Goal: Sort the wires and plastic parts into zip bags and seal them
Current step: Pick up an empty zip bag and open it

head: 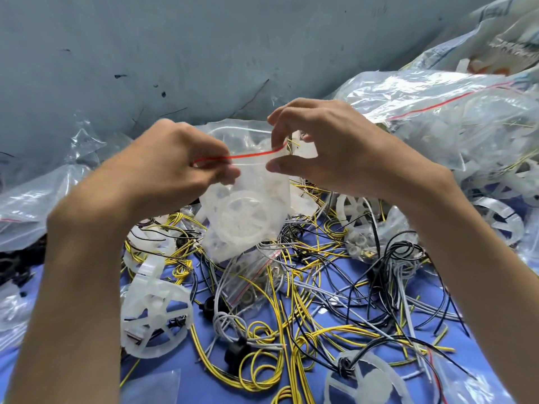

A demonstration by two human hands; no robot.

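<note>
Zip bag (245,211) full of white plastic wheels (245,217) is held up above the blue table (204,389), near the middle of the view. The left hand (175,164) pinches the left end of the red seal strip (250,154) between thumb and curled fingers. The right hand (329,147) pinches the right end in the same way. Whether the strip is fully closed cannot be told. Under the bag lie tangled yellow, black and grey wires (294,290) and a loose wheel (154,313). Bigger filled bags (437,112) are piled at the right.
</note>
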